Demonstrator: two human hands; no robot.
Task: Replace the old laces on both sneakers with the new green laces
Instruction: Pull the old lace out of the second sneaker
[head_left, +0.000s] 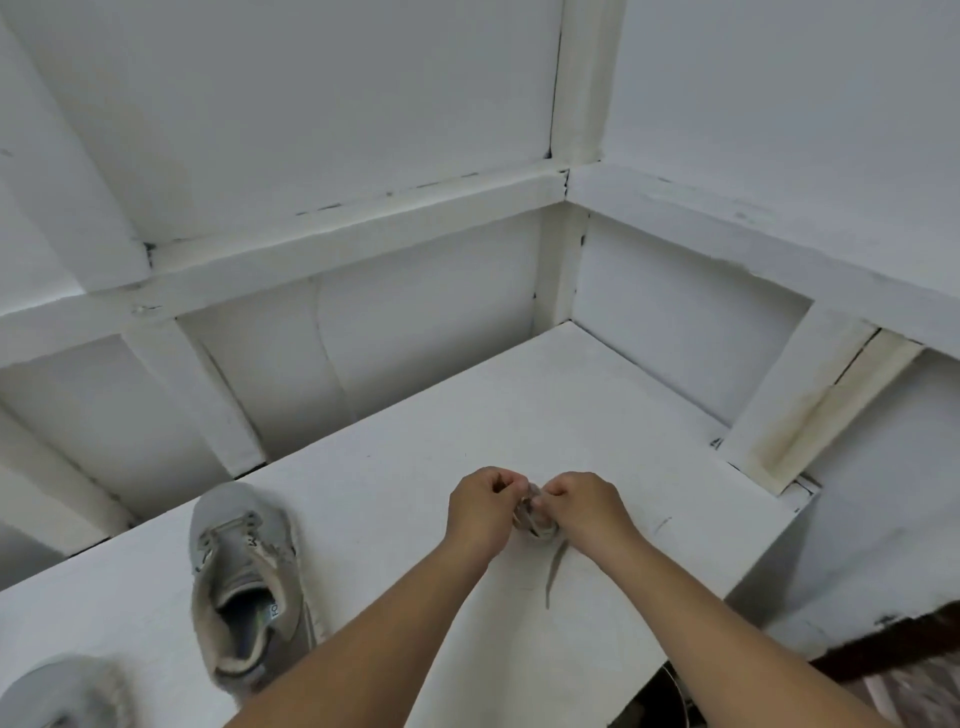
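Two grey sneakers sit at the left of the white table (395, 395): one sneaker toe (62, 691) cut off at the lower corner, then a whole sneaker (244, 582) with no lace in its eyelets. Further right, the left hand (485, 506) and right hand (582, 506), fingers curled, pinch one bundled pale lace (535, 519) between them (its loose end trails on the tabletop). White panelled walls (311, 104) meet in a corner behind.

White desk (415, 415), set in a white panelled corner. Near left: grey sneaker (247, 587), unlaced, toe pointing far; second grey sneaker (62, 691) at the frame's near-left corner, partly cut off. Centre: left hand (483, 512) and right hand (584, 506), both pinching a bundled pale lace (535, 519), one end trailing near.
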